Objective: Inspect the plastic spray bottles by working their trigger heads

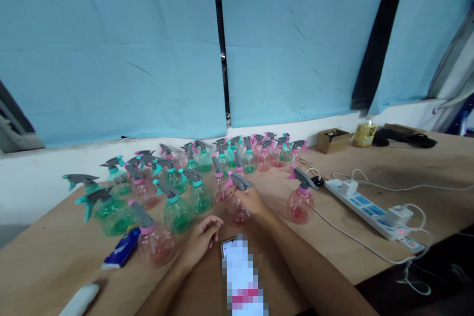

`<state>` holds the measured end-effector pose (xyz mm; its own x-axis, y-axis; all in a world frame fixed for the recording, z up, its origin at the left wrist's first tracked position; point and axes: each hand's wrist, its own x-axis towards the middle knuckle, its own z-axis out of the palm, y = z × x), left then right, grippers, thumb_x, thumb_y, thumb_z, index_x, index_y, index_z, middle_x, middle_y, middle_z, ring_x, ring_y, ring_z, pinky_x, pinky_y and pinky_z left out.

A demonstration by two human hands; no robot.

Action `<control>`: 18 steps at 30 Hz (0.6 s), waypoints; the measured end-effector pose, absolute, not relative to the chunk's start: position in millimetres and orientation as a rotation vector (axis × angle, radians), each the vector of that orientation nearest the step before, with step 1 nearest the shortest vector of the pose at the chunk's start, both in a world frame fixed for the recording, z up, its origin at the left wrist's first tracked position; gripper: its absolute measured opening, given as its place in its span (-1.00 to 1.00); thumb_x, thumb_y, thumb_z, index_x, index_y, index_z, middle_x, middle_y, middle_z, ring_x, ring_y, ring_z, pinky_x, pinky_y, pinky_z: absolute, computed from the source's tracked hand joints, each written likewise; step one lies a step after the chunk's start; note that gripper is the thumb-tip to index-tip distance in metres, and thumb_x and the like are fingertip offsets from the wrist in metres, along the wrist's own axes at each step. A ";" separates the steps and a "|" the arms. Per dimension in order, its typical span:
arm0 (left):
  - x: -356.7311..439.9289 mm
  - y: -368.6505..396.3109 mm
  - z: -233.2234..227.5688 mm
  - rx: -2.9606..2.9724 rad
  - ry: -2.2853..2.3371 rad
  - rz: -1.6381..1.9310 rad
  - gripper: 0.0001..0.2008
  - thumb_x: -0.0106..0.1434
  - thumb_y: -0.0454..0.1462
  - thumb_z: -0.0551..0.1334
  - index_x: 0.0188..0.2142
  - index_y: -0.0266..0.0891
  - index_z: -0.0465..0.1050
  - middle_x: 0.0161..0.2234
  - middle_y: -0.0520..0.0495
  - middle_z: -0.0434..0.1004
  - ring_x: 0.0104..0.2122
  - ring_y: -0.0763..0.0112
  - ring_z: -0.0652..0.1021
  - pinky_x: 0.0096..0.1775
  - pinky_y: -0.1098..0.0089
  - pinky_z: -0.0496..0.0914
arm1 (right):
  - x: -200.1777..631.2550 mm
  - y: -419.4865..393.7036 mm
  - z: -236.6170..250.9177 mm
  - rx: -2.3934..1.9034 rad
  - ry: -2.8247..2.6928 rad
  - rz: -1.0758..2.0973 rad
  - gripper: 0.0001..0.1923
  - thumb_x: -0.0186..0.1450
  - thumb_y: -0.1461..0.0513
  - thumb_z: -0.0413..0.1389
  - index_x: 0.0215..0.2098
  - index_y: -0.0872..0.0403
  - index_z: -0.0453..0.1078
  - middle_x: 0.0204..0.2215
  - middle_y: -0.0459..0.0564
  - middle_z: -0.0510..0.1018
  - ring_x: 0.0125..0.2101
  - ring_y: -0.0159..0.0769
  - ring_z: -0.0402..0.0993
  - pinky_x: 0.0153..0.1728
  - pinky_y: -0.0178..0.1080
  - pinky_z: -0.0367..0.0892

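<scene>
Right hand [251,201] grips one pink spray bottle [237,210]; left hand [202,237] rests loosely open.

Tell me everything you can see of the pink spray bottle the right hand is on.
The pink spray bottle is round-bellied, clear pink-tinted plastic by its look, with a pink collar and grey trigger head pointing left. It stands upright on the wooden table, in front of the crowd of bottles. The right hand grips its neck and head; the left hand rests nearby, apart from it. Motion blur hides finer detail.
</scene>
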<state>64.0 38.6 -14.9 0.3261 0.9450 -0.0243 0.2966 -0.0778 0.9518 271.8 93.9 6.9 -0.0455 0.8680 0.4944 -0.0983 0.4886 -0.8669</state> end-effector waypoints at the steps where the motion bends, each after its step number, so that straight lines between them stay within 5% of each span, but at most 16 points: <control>1: 64.3 38.5 -14.7 1.588 1.155 0.814 -0.63 0.22 0.04 0.16 -0.26 -0.21 0.45 -0.61 0.15 0.31 -0.67 0.56 0.26 -0.59 0.52 0.07 | 271.5 93.9 6.7 -0.731 -1.407 0.898 -0.88 0.21 0.22 0.11 -0.44 0.06 0.46 -0.44 -0.06 0.58 -0.34 -0.30 0.53 -0.18 -0.24 0.38; 18: 65.3 35.7 -12.8 1.585 1.166 0.813 -0.63 0.21 0.04 0.15 -0.26 -0.21 0.44 -0.60 0.15 0.30 -0.67 0.56 0.25 -0.60 0.53 0.05 | 269.7 96.0 -1.4 -0.727 -1.424 0.906 -0.90 0.21 0.21 0.13 -0.40 0.06 0.46 -0.42 -0.06 0.58 -0.34 -0.30 0.50 -0.20 -0.23 0.37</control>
<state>65.3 35.7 -12.8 0.3184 0.9475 -0.0300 0.2996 -0.0706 0.9514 269.7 96.0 -1.4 -0.0657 0.8628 0.5012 -0.0880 0.4953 -0.8643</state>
